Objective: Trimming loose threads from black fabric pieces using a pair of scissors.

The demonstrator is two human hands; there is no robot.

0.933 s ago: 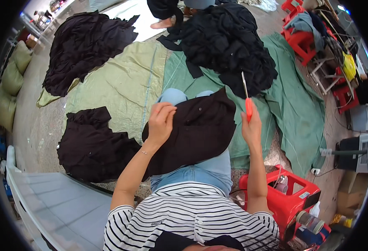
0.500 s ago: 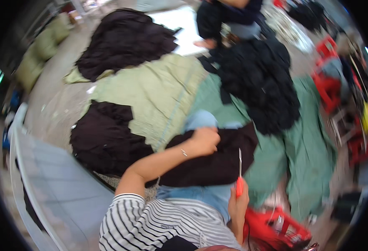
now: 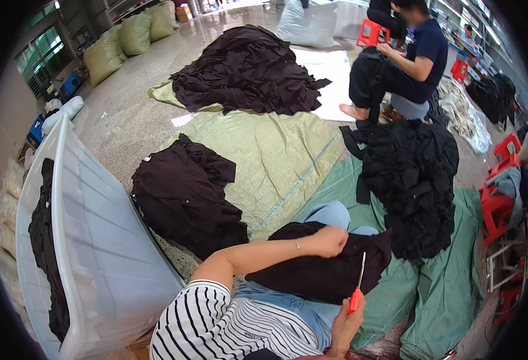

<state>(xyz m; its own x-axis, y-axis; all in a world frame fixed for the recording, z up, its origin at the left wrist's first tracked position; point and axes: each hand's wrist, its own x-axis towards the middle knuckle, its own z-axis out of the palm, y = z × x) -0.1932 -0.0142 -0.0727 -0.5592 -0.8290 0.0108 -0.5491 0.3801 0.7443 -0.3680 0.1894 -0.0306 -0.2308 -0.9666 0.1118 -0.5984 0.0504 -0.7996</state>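
Note:
A dark brown garment is spread over my lap, on light blue jeans. Above its upper part, my left hand is closed in a fist; whatever is inside the fingers is hidden. My right hand, at the garment's near right edge, is wrapped round a slim tool with a red handle. The tool's thin metal shaft points up and away across the cloth. A pile of dark brown garments lies on the left, close to my left forearm.
A tall pale plastic bin stands at my left, dark cloth inside. Yellowish sheeting and green sheeting cover the floor. A large brown heap lies beyond; a black heap sits right, near a seated person handling dark cloth.
The view has tilted up, bringing more of the room in and shifting the scene downward. My left fist stays over the garment, and the right hand still holds the red-handled tool.

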